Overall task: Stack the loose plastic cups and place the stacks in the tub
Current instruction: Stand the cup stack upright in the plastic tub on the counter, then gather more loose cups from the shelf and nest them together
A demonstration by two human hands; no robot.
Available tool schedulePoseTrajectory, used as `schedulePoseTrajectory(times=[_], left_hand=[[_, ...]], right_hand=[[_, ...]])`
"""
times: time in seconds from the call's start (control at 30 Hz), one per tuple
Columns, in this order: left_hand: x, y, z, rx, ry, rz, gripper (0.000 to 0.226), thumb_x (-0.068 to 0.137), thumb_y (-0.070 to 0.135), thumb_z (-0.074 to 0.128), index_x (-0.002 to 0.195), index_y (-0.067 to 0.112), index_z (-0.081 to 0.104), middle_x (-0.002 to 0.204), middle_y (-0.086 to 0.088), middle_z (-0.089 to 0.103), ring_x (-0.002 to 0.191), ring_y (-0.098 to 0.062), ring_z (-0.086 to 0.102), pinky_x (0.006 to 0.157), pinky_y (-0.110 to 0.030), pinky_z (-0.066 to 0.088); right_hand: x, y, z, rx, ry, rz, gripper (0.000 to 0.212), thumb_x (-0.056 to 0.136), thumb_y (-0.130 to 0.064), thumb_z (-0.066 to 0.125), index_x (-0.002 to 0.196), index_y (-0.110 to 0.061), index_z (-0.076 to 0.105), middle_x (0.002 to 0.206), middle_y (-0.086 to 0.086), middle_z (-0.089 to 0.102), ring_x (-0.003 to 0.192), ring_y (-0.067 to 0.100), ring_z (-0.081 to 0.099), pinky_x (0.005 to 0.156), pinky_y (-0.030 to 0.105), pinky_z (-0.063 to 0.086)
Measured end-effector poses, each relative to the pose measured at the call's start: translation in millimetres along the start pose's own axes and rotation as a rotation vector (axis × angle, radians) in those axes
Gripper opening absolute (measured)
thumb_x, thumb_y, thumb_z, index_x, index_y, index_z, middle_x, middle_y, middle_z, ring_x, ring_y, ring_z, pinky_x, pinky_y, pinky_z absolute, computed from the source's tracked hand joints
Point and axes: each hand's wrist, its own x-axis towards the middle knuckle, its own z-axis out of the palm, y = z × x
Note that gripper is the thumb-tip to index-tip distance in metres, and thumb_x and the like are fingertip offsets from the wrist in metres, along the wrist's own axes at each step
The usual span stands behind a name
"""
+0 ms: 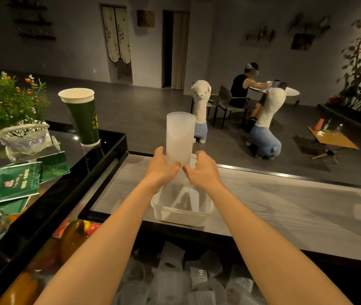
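Left hand (pixel 161 167), right hand (pixel 199 171): clasp cup stack (pixel 180 137) upright | tub (pixel 181 211) below | labels unreadable

Head cam, close, looking fwd-down over counter (pixel 285 194).

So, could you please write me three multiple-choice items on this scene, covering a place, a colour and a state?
1. Where does the cup stack stand?
A. at the far end of the tub
B. on the floor
C. beside the plant

2. What colour is the tall paper cup?
A. red
B. green
C. blue

3. How do the left hand and right hand stand?
A. resting flat on the counter
B. both at the stack's base
C. one holding the paper cup

Answers: 1 A, its base meets the tub's far end; 2 B, green wall, white rim; 3 B, fingers flank the base.
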Motion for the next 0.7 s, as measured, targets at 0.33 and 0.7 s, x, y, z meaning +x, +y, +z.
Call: schedulePoseTrajectory(times=[0.33,0.7], left_hand=[[-69,-3,8,0.315,0.396,0.237,0.041,0.089,0.028,0.069,0.124,0.015,0.052,0.129,-0.006,0.049,0.117,-0.025,0.048,0.094,-0.037,0.045],[-167,5,84,0.284,-0.015,0.598,0.001,0.086,0.018,0.07,0.086,0.018,0.07,0.078,0.008,0.067,0.073,-0.01,0.064,0.071,-0.033,0.057]], right_hand=[[-75,9,-35,0.088,0.178,-0.083,0.033,0.091,-0.013,0.064,0.122,-0.013,0.054,0.123,0.003,0.048,0.098,0.015,0.05,0.081,0.025,0.039],[-176,89,-80,0.222,0.26,-0.025,0.016,0.087,-0.003,0.067,0.085,-0.017,0.059,0.098,0.003,0.057,0.079,0.005,0.05,0.064,0.01,0.036]])
